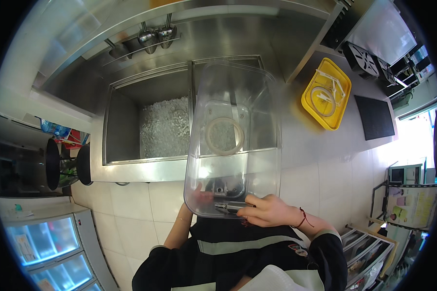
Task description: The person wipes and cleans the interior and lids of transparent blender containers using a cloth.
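A large clear plastic bin [262,171] is tilted before me, its far part over the ice well. My left hand [203,196] shows through the plastic, supporting the near left part from outside. My right hand [269,211] grips the near right end, fingers over the rim. A shiny metal cylindrical utensil [233,206] lies at those fingers; whether they hold it too I cannot tell. A pale ring [208,136] shows in the bin's bottom area. Some dark thing [222,188] shows near the bin's close end, too blurred by the plastic to name.
A stainless steel ice well [122,123] holds crushed ice [165,129]. Metal scoops [147,38] hang on the back wall. On the counter to the right sit a yellow tray [306,100] with white parts and a black mat [375,118]. A glass-door fridge [45,240] stands at left.
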A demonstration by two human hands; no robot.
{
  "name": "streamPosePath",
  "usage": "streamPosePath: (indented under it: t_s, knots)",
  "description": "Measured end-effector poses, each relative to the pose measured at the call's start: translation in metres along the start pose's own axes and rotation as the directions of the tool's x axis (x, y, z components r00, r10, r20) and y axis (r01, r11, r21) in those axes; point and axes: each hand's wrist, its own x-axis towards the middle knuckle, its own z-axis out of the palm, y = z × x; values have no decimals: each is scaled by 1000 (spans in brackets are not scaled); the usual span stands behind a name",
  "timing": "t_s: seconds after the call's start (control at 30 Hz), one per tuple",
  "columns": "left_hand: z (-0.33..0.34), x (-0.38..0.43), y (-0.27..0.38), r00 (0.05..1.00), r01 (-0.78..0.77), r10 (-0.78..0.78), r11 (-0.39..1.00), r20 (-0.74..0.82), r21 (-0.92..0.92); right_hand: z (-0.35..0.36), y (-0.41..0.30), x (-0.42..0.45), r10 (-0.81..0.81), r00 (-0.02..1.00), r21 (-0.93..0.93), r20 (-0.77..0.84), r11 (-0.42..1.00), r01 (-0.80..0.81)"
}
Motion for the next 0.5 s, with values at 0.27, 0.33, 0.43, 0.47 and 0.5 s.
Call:
streamPosePath:
  t_s: [0.27, 0.33, 0.43, 0.47, 0.5]
  knots:
    - [-16, 67, -46, 868, -223, 327, 929, 373, -295, 7, -10, 15, -91, 995, -74, 30, 993, 93]
    - [8, 47, -40, 880, -311, 377, 917, 291, -249, 15, -8, 12, -69, 996, -61, 53, 996, 72]
    - [74, -39, 16, 857, -398, 425, 905, 292, -152, 18, -11, 10, 38, 995, -40, 90, 999, -35]
    - [69, -38, 17, 839, -423, 441, 897, 319, -127, 18, -12, 11, 66, 992, -17, 109, 998, -65]
    - [64, -35, 17, 821, -448, 454, 888, 347, -103, 20, -10, 13, 107, 981, 11, 160, 994, -110]
